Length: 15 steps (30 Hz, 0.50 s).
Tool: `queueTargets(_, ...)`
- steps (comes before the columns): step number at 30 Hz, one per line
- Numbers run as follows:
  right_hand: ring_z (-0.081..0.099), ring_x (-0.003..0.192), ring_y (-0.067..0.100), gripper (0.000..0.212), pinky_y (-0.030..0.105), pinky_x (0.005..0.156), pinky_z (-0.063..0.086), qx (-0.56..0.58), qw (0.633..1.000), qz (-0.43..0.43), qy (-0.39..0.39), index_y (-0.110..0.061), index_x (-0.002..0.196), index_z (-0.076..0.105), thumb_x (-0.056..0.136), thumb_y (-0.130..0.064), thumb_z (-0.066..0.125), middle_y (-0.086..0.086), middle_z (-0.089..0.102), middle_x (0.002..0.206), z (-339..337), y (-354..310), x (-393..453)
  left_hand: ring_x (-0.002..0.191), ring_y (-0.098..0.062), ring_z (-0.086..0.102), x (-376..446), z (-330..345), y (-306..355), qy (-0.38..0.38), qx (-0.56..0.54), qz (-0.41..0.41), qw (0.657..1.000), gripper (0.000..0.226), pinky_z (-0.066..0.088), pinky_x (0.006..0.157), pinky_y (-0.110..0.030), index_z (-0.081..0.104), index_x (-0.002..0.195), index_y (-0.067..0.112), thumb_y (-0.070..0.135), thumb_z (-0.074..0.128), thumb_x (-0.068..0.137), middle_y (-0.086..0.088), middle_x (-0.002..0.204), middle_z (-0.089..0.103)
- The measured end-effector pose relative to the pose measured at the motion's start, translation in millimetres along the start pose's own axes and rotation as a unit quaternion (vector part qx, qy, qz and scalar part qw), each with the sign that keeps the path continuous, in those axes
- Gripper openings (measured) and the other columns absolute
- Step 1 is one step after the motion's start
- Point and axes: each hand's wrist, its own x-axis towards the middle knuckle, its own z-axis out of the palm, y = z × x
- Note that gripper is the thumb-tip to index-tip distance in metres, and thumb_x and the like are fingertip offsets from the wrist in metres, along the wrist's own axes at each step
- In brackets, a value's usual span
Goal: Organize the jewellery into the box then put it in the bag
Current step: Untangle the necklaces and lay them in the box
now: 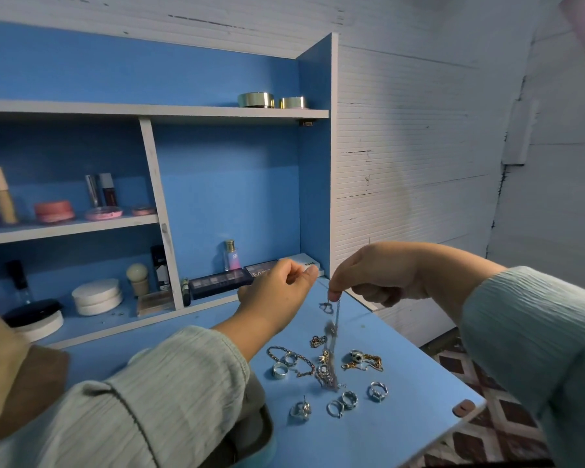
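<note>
Two bare hands, long crinkled sleeves.
Left hand [277, 292] emerging from a pale grey-green ribbed fabric sleeve [156, 393] with a dark seam; right hand [382, 271] from a teal crinkle-textured sleeve [534, 332].

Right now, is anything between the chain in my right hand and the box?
The left forearm lies across the path: the chain hangs from the right hand over the rings, and the box sits under that sleeve.

Dim, bluish, soft light; wide-angle bending at edges, dangling chain [333, 327] motion-blurred.
</note>
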Motion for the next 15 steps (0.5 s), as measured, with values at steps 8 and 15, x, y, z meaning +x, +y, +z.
queueTargets(8, 0.02, 0.046, 0.012, 0.025, 0.026, 0.05, 0.017, -0.011, 0.998, -0.021, -0.066, -0.015, 0.073, 0.066, 0.092, -0.022, 0.051, -0.004, 0.026, 0.045, -8.1, 5.9, -2.1, 0.058, -0.008, 0.046, 2.7, -4.4, 3.4, -0.088, -0.116, 0.025, 0.989, 0.041, 0.039, 0.064, -0.026, 0.055, 0.069, 0.024, 0.054, 0.04, 0.091, 0.011, 0.049, 0.05)
queueTargets(15, 0.018, 0.046, 0.014, 0.04, 0.025, 0.051, 0.018, -0.115, 0.99, 0.034, -0.075, -0.015, 0.082, 0.075, 0.095, -0.037, 0.044, -0.003, 0.022, 0.045, -9.7, 4.1, -1.4, 0.065, -0.01, 0.054, 10.1, -4.9, 5.9, -0.042, -0.057, 0.029, 0.997, 0.053, 0.042, 0.093, -0.039, 0.055, 0.062, 0.024, 0.057, 0.029, 0.094, 0.011, 0.047, 0.056)
